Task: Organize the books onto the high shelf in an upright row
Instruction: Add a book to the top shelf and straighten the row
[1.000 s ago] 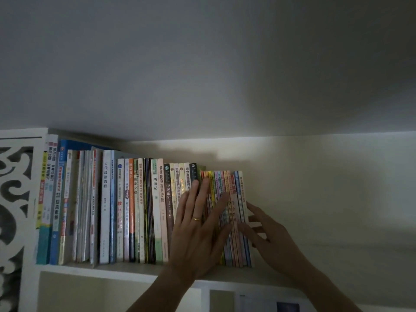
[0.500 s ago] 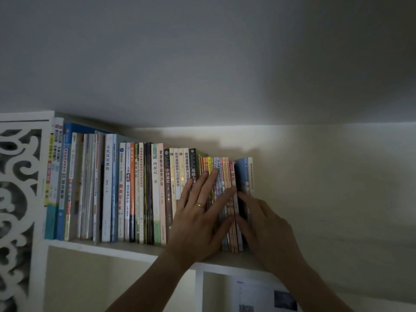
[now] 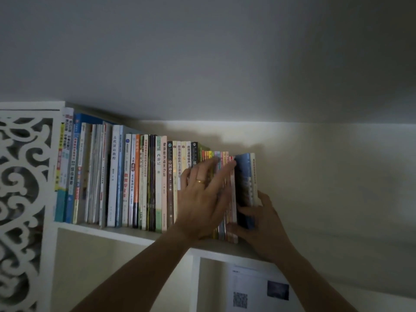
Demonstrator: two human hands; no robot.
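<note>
At the right end of the upright row of paperback books on the high white shelf, a dark blue book with a pale spine is gripped near its foot by the right hand, fingers curled round its lower edge. The left hand, a gold ring worn on it, is laid flat with straight, spread fingers against the thin multicoloured spines just beside the blue book. The blue book appears to stand slightly proud of its neighbours. If the flat hand were lifted too soon, the thin books could be expected to lean or slide rightward, no support being seen beyond the row's end. If the blue book were pushed in crookedly, its neighbours' covers might be caught and creased. The dim light could also hide a misaligned edge.
</note>
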